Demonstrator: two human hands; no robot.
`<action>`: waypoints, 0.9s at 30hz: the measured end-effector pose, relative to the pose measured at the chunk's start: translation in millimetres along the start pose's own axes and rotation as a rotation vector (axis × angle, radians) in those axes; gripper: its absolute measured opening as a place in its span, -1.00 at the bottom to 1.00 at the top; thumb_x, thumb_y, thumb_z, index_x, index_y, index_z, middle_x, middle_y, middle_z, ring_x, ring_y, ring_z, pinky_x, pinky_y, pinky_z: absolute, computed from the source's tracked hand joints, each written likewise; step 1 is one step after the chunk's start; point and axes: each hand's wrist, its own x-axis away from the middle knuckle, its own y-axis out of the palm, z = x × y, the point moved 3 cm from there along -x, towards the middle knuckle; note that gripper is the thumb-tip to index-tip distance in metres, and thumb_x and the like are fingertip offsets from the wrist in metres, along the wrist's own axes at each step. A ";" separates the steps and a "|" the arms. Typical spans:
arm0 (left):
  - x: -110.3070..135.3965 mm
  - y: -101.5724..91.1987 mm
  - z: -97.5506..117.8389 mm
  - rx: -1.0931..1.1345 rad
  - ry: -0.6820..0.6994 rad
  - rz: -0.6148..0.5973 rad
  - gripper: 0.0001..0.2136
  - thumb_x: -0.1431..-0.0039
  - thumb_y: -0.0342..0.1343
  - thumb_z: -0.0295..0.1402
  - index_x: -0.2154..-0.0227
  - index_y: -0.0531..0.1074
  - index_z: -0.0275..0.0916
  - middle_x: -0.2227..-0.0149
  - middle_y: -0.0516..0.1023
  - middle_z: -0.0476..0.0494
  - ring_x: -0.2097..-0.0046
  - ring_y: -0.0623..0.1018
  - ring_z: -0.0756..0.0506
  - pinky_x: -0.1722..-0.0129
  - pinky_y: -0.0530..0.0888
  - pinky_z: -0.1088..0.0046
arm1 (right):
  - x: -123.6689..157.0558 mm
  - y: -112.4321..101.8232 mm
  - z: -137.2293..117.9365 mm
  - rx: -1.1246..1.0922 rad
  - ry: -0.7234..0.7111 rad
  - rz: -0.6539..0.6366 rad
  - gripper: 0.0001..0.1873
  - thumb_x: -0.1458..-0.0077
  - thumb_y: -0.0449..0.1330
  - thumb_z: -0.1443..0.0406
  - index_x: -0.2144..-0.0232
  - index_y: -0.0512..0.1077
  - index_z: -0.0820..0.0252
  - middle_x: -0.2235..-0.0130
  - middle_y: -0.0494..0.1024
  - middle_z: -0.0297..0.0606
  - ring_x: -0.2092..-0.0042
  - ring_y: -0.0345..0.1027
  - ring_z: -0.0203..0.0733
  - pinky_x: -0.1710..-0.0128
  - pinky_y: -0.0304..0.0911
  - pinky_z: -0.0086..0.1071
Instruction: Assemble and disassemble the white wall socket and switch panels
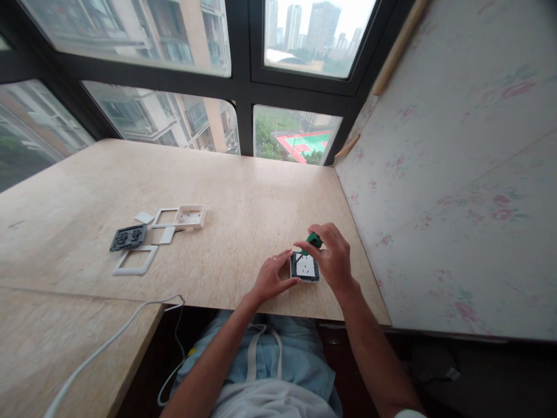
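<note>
A wall socket (305,267) with a white face and dark frame lies flat on the beige stone table (243,209) near its front edge. My left hand (270,278) pinches the socket's left side with thumb and fingers. My right hand (331,256) is closed round a green-handled screwdriver (312,240). Its tip points down at the socket's upper left corner.
Loose socket parts lie at the table's left: a dark grey insert (127,237), a white frame (135,260), a white back box (189,216) and small white covers. A white cable (108,342) runs over the lower side table. A papered wall (456,174) stands on the right, windows behind.
</note>
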 end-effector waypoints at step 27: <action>-0.4 -1.3 2.1 0.006 -0.009 -0.005 -0.30 -0.07 0.30 -0.07 -0.25 0.24 -0.07 -0.26 0.36 -0.26 -0.20 0.43 -0.31 -0.18 0.36 0.03 | 6.8 -7.7 0.1 -0.135 0.071 -0.024 -0.67 -0.17 0.26 0.14 0.02 0.44 0.04 0.19 0.60 -0.22 0.23 0.50 -0.15 0.22 0.52 -0.24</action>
